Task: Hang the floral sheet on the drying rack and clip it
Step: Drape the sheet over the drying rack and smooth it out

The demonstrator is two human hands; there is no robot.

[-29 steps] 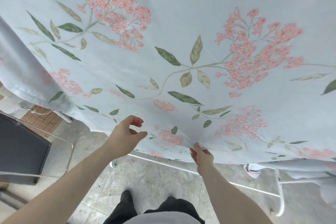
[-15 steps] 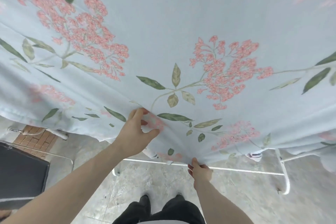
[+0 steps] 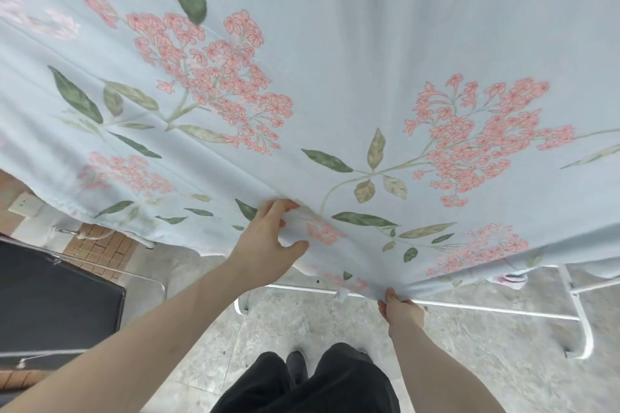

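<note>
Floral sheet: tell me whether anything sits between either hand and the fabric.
Nothing visible does. The left hand already pinches a fold of the floral sheet, and the right hand grips its lower edge.

Both bare arms reach forward and up to the floral sheet. The left hand pinches a fold of it, thumb below, fingers curled above. The right hand grips its bottom edge, lower down and to the right.
</note>
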